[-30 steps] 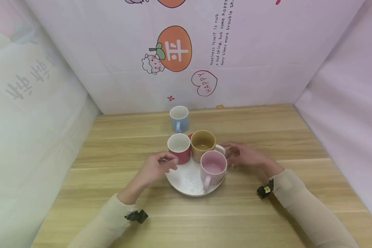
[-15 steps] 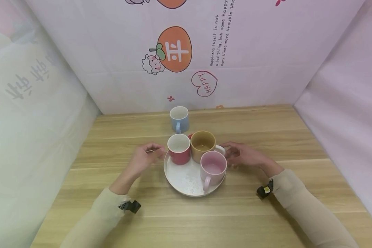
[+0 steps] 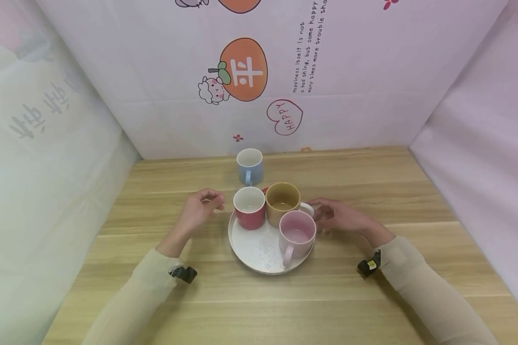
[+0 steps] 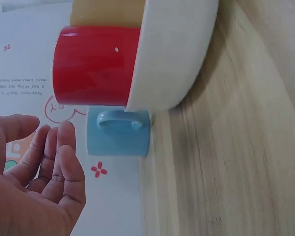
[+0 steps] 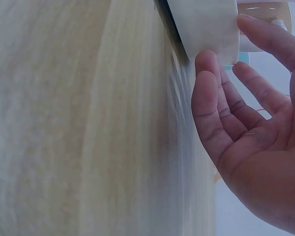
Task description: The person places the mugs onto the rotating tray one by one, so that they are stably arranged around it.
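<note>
On a round white dish point(image 3: 255, 249) stand a red mug point(image 3: 251, 221), a mustard-yellow mug point(image 3: 282, 196) and a pink mug point(image 3: 299, 242). My left hand point(image 3: 200, 211) hovers left of the red mug, its fingers loosely bent around nothing. In the left wrist view the palm and bent fingers show apart from the red mug point(image 4: 98, 66). At the dish's right side is my right hand point(image 3: 343, 215), beside the yellow mug's pale handle point(image 3: 306, 209). Seen from the right wrist, the thumb tip meets the dish's rim point(image 5: 216, 34), while the relaxed fingers lie close to its wall.
A light blue mug point(image 3: 250, 173) stands on the wooden table point(image 3: 259, 316) behind the dish, its handle facing forward. Printed cloth point(image 3: 354, 96) walls in the table at the back and both sides.
My left hand has drawn away from the red mug, leftward and a little back. The right hand, the dish and the mugs keep their places.
</note>
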Available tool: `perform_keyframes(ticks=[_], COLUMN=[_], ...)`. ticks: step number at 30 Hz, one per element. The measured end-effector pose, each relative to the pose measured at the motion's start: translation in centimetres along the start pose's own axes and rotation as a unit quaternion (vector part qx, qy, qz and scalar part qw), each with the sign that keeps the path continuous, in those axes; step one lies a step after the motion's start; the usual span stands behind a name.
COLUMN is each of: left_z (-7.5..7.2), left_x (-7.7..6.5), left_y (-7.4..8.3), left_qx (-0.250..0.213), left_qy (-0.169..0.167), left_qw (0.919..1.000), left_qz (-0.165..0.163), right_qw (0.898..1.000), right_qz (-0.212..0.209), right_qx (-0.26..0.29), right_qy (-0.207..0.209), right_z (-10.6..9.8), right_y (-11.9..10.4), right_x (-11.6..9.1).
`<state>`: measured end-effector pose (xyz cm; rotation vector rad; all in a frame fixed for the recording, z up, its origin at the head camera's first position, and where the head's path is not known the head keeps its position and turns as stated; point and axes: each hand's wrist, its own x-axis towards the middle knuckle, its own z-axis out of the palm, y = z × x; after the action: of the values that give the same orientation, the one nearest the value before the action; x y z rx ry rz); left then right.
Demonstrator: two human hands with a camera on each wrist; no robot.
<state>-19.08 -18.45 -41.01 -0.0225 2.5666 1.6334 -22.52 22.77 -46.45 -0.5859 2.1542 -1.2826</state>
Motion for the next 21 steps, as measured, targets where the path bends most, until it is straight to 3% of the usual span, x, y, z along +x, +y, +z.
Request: perform_keyframes(ticks=[6, 14, 21], left_z=[0.4, 1.2, 2.1], left_x=[1.6, 4.2, 5.8], left_y=[-0.4, -0.8, -1.1], left_qx=[0.007, -0.025, -0.04], left_qy=[0.01, -0.012, -0.015], left_qw=[0.9999, 0.9991, 0.9987], left_qz=[-0.003, -0.032, -0.027], right_qw=[1.0, 1.0, 1.0], right_qz=[0.002, -0.003, -0.004], right_qx=[-0.001, -0.005, -0.001], right_qy=[-0.001, 0.001, 0.0], right_z=[0.0, 0.0, 0.0], right_y=[0.0, 0.2, 0.2], right_x=[0.0, 0.0, 0.0])
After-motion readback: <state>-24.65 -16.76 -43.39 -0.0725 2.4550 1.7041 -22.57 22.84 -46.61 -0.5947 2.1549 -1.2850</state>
